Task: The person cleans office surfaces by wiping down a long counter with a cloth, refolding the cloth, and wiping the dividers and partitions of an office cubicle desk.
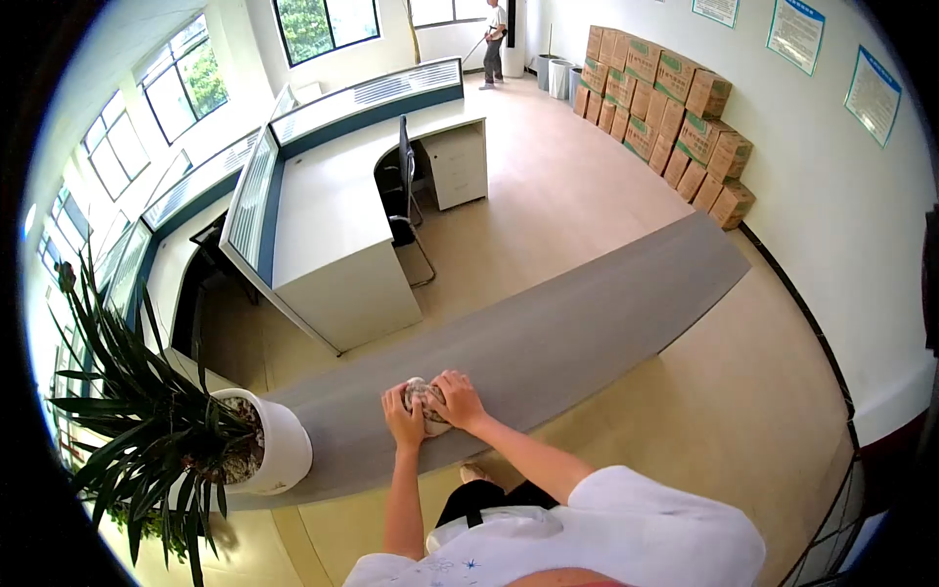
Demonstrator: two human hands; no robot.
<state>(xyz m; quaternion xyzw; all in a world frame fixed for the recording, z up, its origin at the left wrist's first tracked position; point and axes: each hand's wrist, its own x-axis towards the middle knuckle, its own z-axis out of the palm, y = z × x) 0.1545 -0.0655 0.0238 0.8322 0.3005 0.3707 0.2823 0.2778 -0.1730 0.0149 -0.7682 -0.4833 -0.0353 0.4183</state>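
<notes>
Both of my hands are together on a long grey countertop point(548, 342). Between them is a bunched, whitish-grey patterned cloth point(423, 391), pressed down near the counter's front edge. My left hand point(403, 421) has its fingers curled round the cloth's left side. From the right, my right hand point(457, 399) grips the same cloth, fingers bent over it. The fingers cover much of the cloth, so its full shape is hidden.
A white pot point(286, 448) with a long-leaved plant point(147, 411) stands on the counter's left end. Beyond are a partitioned white desk point(333, 210) and a black chair point(403, 186). Cardboard boxes point(675, 122) are stacked along the right wall. Another person point(494, 44) stands far back holding a long stick.
</notes>
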